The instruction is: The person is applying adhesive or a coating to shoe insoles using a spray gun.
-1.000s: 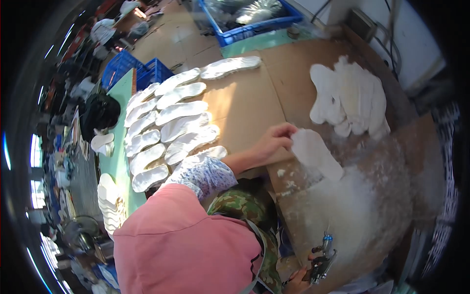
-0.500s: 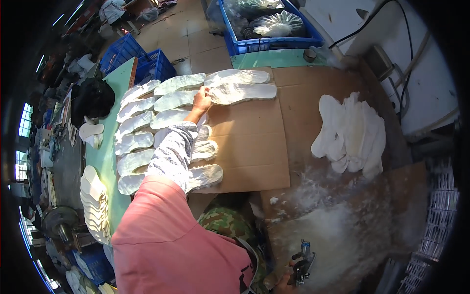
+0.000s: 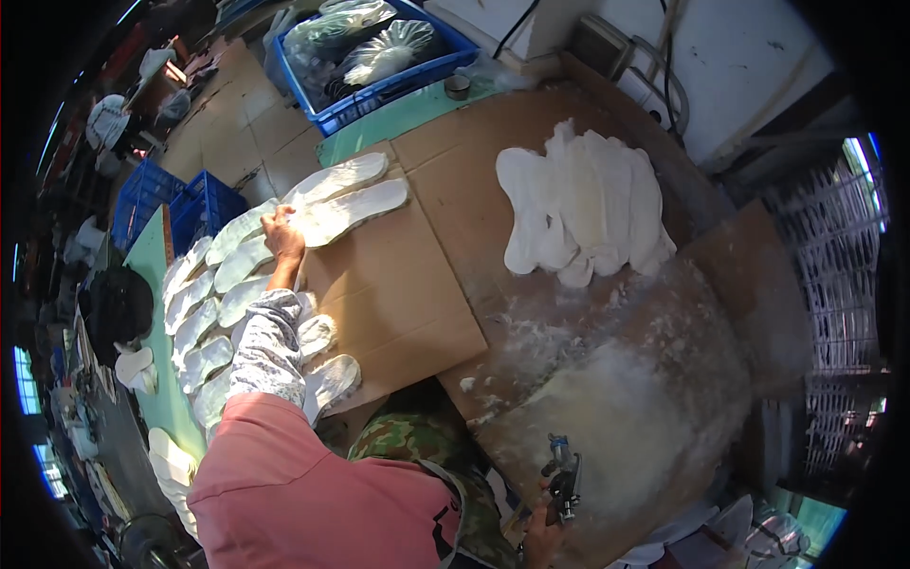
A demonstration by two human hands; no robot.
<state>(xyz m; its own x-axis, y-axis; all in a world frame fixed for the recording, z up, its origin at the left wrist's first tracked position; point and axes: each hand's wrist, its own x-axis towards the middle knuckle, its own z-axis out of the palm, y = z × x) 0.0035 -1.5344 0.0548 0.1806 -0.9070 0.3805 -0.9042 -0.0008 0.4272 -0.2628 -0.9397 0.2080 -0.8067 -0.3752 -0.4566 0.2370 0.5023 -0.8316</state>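
My left hand (image 3: pixel 283 234) reaches out over the cardboard, fingers bent and closed at the near end of a white fluffy insole (image 3: pixel 355 211). Beside that insole lies another white insole (image 3: pixel 339 177), and to the left run overlapping rows of pale insoles (image 3: pixel 197 311). Part of the rows is hidden by my sleeved forearm. Low in the picture, my right hand (image 3: pixel 542 539) is wrapped round a metal spray gun (image 3: pixel 562 479) with a blue top. A loose pile of white insoles (image 3: pixel 590 204) lies farther off to the right.
A brown cardboard sheet (image 3: pixel 389 313) lies under the insoles. White residue (image 3: pixel 616 408) coats the board at right. A blue crate (image 3: pixel 379 95) with plastic bags stands at the back, smaller blue crates (image 3: pixel 204 204) at left. More insoles (image 3: pixel 171 465) are stacked on the green table edge.
The view has turned to the right, so everything sits farther left and tilted. My left hand stays at the insole's end; my right hand still has the spray gun.
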